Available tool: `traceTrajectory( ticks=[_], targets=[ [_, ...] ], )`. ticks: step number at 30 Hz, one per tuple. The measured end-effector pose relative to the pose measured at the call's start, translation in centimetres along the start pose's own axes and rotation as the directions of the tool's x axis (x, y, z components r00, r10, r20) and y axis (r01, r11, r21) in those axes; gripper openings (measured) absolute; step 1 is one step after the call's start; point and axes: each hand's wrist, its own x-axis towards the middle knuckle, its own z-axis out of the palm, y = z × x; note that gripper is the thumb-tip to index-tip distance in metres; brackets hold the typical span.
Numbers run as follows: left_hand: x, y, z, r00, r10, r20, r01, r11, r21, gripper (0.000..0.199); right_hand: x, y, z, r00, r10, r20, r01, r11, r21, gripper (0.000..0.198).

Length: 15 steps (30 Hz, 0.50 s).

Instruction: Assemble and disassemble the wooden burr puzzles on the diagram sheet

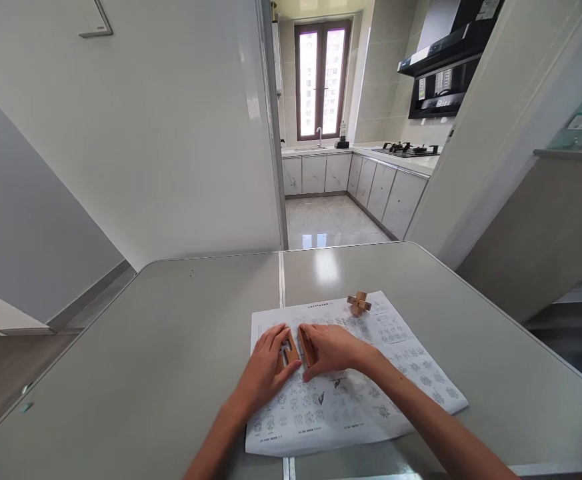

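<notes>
My left hand grips a flat wooden puzzle piece with a cut-out slot, fingers on its far end and thumb at its near end. Close beside it, on the right, my right hand holds a second wooden piece tilted on edge. A narrow gap separates the two pieces. Both are over a printed instruction sheet covered in small diagrams. Beyond my right hand, a cross-shaped wooden burr puzzle stands on the far part of the sheet.
The sheet lies on a grey-green table with a seam down its middle. A white wall rises behind the table's left side. Past a doorway is a kitchen with a gas stove and a window.
</notes>
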Motion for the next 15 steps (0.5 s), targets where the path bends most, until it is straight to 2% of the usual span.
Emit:
traceTrajectory(
  ticks=[9,15],
  targets=[
    [0.7,0.3,0.0,0.999,0.034,0.03,-0.036,0.998,0.05,0.068,0.2,0.8,0.4,1.0,-0.009,-0.03,0.013,0.99,0.138,0.066],
    [2.2,0.6,0.2,0.995,0.072,0.071,-0.077,0.995,0.067,0.074,0.1,2.7,0.3,0.996,-0.083,-0.025,0.086,0.936,0.342,0.099]
  ],
)
